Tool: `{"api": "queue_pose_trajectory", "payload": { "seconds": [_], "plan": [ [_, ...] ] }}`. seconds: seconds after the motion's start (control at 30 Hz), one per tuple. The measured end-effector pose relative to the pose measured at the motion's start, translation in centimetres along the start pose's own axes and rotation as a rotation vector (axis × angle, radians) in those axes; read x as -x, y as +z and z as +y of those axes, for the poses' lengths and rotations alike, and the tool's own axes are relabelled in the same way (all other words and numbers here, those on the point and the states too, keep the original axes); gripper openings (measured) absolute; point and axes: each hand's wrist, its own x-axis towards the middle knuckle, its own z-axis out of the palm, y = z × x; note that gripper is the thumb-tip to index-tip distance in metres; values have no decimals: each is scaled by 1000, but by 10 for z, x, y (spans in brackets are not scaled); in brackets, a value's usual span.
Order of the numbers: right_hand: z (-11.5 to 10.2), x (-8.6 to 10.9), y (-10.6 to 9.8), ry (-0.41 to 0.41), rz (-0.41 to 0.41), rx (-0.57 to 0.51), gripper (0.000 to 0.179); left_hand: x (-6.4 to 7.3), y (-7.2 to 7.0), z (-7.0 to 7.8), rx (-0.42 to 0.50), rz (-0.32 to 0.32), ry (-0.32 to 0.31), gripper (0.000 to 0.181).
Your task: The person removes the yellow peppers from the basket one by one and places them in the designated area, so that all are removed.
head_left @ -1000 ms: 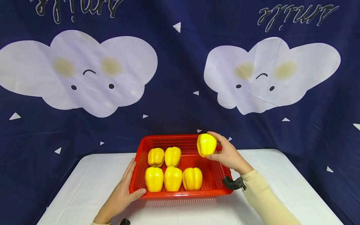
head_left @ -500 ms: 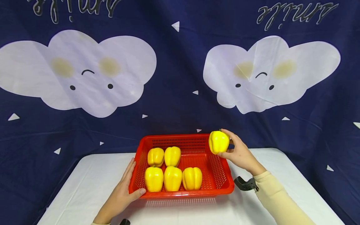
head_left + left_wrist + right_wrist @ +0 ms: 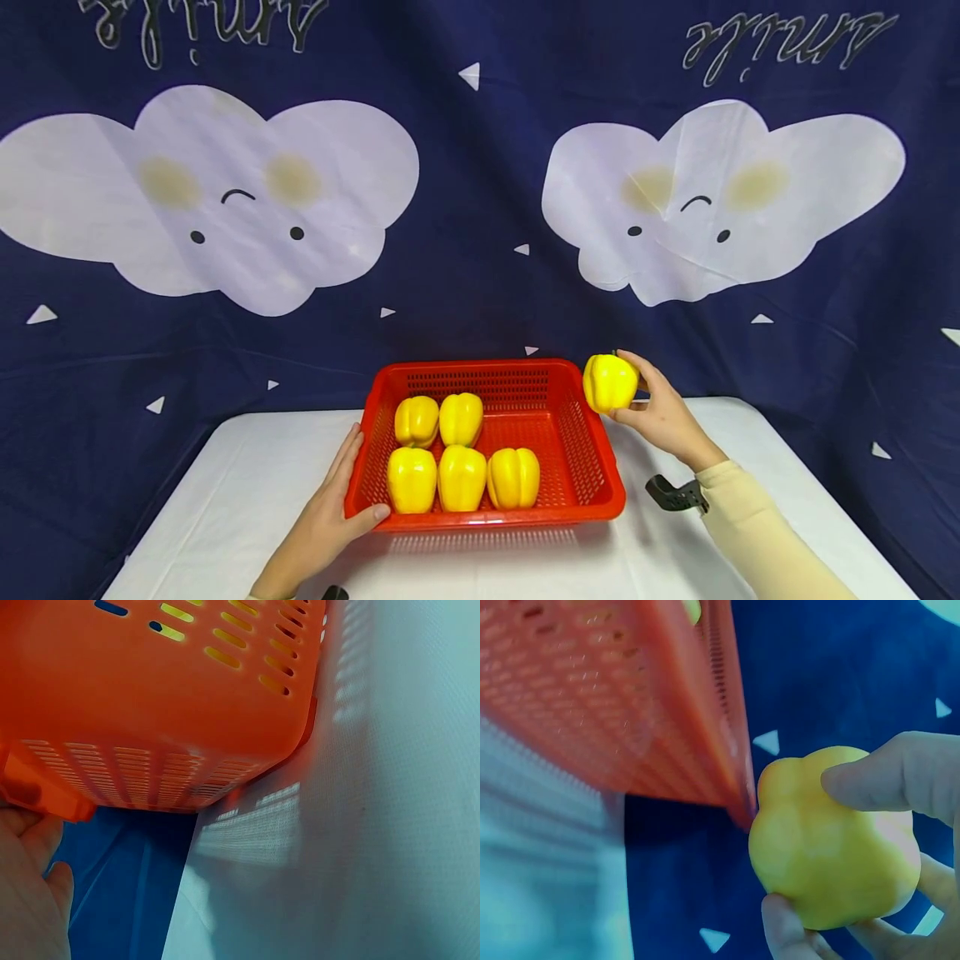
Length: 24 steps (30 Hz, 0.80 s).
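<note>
In the head view, my right hand holds a yellow bell pepper up at the right rim of a red plastic basket. The right wrist view shows the thumb on one side of this pepper and fingers around the other. My left hand grips the basket's left front corner, thumb over the rim and fingers along the outer side. Inside the basket stand several more yellow bell peppers, two at the back left and three along the front. The left wrist view has the slotted basket wall close up.
The basket stands on a table with a white cloth. Behind the table hangs a dark blue curtain printed with white clouds and triangles. The basket's right back part shows its bare red floor.
My right hand has carried the bell pepper from over the basket's back right part rightward to its right rim. The left hand and the basket have stayed in place.
</note>
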Motion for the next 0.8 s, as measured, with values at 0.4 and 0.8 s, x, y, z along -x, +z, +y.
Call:
{"api": "queue_pose_trajectory", "payload": {
  "seconds": [0.4, 0.8],
  "plan": [
    [20, -1, -8, -6, -14, 4, 89, 1, 1, 0, 0, 7, 12, 99],
    [45, -3, -10, -5, -71, -25, 88, 0, 1, 1, -8, 7, 19, 99]
  ]
}}
